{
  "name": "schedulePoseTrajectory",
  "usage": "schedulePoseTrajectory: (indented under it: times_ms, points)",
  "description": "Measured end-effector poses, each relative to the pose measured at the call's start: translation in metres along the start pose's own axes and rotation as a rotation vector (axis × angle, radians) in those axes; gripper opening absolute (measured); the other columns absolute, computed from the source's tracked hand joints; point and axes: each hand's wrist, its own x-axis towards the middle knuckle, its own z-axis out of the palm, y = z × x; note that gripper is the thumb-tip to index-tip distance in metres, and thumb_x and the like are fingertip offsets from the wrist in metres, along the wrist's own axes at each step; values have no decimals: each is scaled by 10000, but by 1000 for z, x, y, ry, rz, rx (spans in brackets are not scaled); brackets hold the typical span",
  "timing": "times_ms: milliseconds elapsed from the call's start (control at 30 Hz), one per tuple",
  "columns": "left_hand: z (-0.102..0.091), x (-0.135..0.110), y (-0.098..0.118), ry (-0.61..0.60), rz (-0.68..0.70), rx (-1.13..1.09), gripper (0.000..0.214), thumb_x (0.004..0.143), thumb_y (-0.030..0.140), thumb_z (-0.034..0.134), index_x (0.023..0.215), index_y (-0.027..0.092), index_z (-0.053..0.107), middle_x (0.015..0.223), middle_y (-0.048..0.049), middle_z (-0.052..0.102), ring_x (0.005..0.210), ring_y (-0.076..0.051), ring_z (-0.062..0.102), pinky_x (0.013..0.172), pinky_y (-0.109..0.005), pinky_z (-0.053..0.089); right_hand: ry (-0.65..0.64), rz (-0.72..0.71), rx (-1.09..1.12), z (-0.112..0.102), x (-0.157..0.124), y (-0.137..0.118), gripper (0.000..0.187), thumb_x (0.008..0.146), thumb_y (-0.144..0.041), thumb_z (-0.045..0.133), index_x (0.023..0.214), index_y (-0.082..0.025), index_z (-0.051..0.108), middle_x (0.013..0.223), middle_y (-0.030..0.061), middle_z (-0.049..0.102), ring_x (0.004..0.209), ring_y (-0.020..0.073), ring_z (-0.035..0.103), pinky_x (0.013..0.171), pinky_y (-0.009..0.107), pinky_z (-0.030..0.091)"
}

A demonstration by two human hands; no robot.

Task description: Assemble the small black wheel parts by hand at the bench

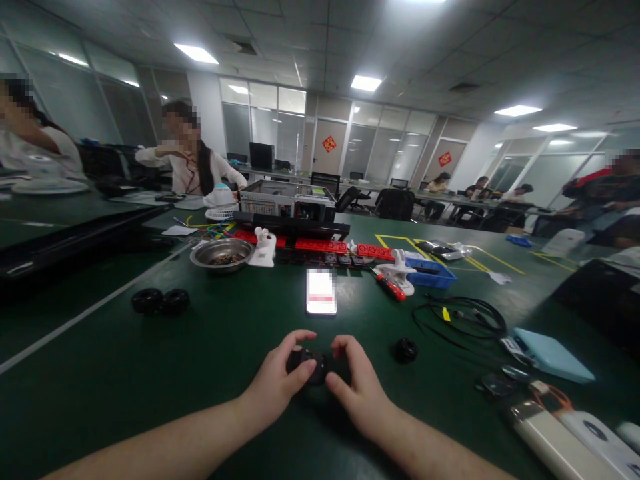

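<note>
No words, brands or numbers can be read. The red diamond signs (329, 144) on doors (332, 165) at twelve and two o'clock from the view's middle bear gold marks too small to make out; the phone's screen (321, 291) at six o'clock is blurred into blocks.

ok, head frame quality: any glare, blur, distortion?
Head view: flat white ceiling lights and the bright rectangular phone look blown out, phone screen pixelated too; head view: wide-angle stretching toward the edges; head view: small black object in the left hand lacks detail.
</note>
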Motion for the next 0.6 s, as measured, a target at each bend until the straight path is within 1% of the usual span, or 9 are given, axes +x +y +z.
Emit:
schedulePoseTrajectory:
  times_ms: [33,100,133,233,300,367,433,533,600]
  points:
    - [0,-1,1,8,12,7,408,742,410,487,1085,198,428,804,-15,556,722,-181,560,644,-284,441,-7,29,16,0,1,2,352,790,-509,383,833,-174,482,757,26,487,702,159,449,632,291,374]
    - [0,-2,2,11,46,38,433,746,411,478,1113,195,396,803,-18,562,722,-181,561,654,-286,435,-50,47,20,1,4,4,448,844,-507,244,660,-176,483,635,7,468,636,144,436,599,276,351]
    - [0,-2,2,4,62,67,439,749,412,474,1120,194,388,813,-23,569,732,-184,562,665,-289,432,-72,38,16,1,5,5,493,851,-509,211,599,-175,472,592,3,459,617,140,431,594,273,342]
    - [1,-3,3,-33,99,162,451,758,411,466,1148,205,370,863,-34,587,780,-194,562,708,-299,422,-105,2,9,2,7,5,538,846,-525,214,518,-170,450,531,-4,438,575,130,418,578,266,329]
    - [1,-4,3,-38,115,222,453,763,413,465,1159,213,370,886,-39,594,806,-200,559,731,-311,413,-127,15,21,3,6,4,537,839,-528,241,507,-165,457,525,-6,433,554,124,417,557,260,327]
    - [1,-5,5,-38,92,251,462,769,425,456,1171,215,369,898,-47,599,813,-208,559,727,-320,413,-132,58,41,4,5,5,517,830,-526,279,535,-159,494,542,-1,449,551,124,431,539,256,331]
    - [0,-5,7,-30,28,237,470,778,448,428,1180,211,373,893,-54,603,808,-217,564,713,-327,419,-121,76,50,3,4,6,453,814,-513,345,626,-155,550,589,9,484,579,132,451,542,256,345]
    - [0,-2,7,17,-42,152,460,793,474,367,1164,204,408,908,-61,606,854,-229,559,745,-341,422,-117,0,21,0,3,3,333,759,-466,493,865,-164,584,698,27,537,664,157,473,592,274,376]
    - [-1,1,4,31,-63,64,443,798,480,345,1127,203,450,959,-61,601,906,-227,549,776,-338,422,-125,-65,-27,-3,3,-2,380,728,-420,562,1021,-179,543,775,42,564,726,176,476,646,302,388]
